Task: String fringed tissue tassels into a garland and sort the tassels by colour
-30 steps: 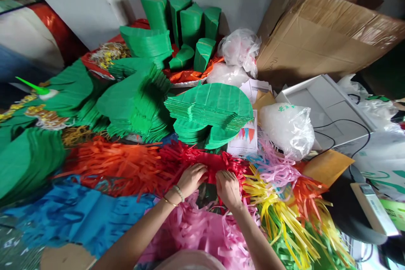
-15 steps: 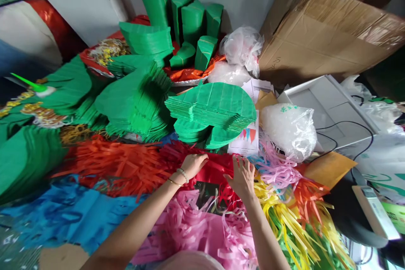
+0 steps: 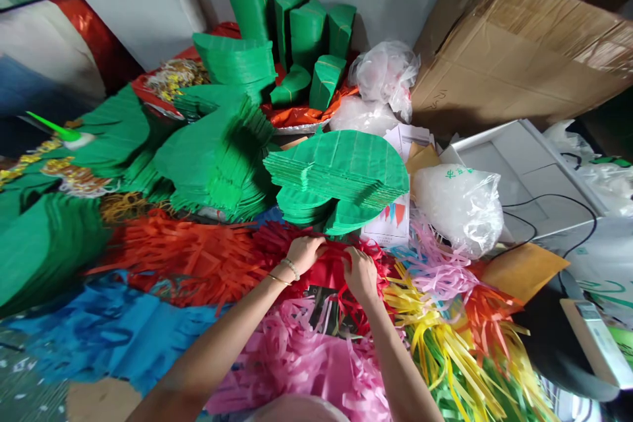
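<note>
A dark red fringed paper strip lies in front of me, its loose strands spreading to both sides. My left hand, with a beaded bracelet and a thin bangle at the wrist, has its fingers curled over the strip's far edge. Close by on the right, my right hand is closed at the same edge, with a narrow stretch of red between the two hands. Pink fringe lies below my hands, and orange-red fringe is to the left. A dark flat patch shows under the red strands.
Stacked green leaf-shaped sheets stand just beyond my hands, with more piles at left and back. Blue fringe lies left, yellow fringe right. A stuffed plastic bag, white box lid and cardboard box occupy the right.
My right hand has moved left toward my left hand, and its spread fingers have closed on the red strip's edge. My left hand stays nearly in place. The view has shifted slightly.
</note>
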A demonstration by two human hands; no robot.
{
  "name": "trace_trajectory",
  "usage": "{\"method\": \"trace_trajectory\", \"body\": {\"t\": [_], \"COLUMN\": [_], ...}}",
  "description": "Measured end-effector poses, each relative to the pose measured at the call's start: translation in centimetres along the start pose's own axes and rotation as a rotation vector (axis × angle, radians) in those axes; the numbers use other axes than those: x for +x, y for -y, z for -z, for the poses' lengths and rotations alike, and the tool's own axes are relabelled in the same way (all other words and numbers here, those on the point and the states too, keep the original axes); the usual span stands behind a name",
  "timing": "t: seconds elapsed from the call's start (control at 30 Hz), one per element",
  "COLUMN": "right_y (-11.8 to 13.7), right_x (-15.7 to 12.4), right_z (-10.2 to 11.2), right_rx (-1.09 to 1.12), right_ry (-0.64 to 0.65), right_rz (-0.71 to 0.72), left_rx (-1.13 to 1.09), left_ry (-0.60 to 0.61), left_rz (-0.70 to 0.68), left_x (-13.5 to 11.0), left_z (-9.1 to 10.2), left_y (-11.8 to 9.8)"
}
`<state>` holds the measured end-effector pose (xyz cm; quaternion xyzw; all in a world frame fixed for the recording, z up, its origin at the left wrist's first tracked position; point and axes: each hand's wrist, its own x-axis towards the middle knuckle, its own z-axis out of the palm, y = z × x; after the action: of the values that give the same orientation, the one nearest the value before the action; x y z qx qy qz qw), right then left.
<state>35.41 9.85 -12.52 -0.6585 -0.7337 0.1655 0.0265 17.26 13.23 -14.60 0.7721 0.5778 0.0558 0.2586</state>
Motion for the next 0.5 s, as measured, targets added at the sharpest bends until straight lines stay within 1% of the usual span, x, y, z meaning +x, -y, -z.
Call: {"method": "trace_trajectory", "body": {"t": [0.1, 0.23, 0.3, 0.43, 0.5], "right_y": [-1.6, -1.8, -1.5, -1.2, -1.3], "right_x": [0.5, 0.4, 0.0, -1.4, -1.8], "right_z": [0.6, 1.5, 1.8, 1.9, 1.7], "right_rx": [0.021, 0.019, 0.021, 0.033, 0.028], "right_ry": [0.041, 0.056, 0.054, 0.084, 0.097], "right_rz": [-0.006, 0.002, 0.042, 0.177, 0.205], "left_rx": [-0.009, -0.016, -0.023, -0.038, -0.039], "left_ry": [0.001, 0.035, 0.064, 0.127, 0.149], "left_rz": [0.003, -0.029, -0.063, -0.132, -0.143], "left_x": [0.2, 0.3, 0.1, -0.8, -1.2], "left_z": [0.0, 0.3, 0.7, 2.0, 2.6], "left_y": [0.5, 0.6, 0.7, 1.0, 1.2]}}
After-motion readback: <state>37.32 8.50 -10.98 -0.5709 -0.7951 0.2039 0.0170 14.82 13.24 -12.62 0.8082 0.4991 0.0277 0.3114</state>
